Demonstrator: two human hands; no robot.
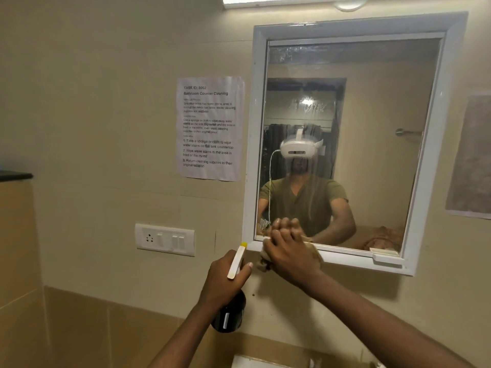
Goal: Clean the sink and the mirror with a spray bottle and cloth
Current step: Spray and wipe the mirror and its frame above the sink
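A white-framed mirror (345, 128) hangs on the beige wall, its glass streaked with wet smears. My right hand (289, 251) presses a tan cloth (263, 262) against the mirror's lower left corner and frame; most of the cloth is hidden under the hand. My left hand (225, 277) holds a dark spray bottle (229, 312) with a white and yellow trigger head, upright, just left of the cloth and below the frame. A white edge of the sink (252, 362) shows at the bottom.
A printed task sheet (211, 128) is stuck to the wall left of the mirror. A white switch and socket plate (164, 239) sits below it. A small white shelf (386, 257) juts from the frame's lower right. Another paper (470, 155) hangs at far right.
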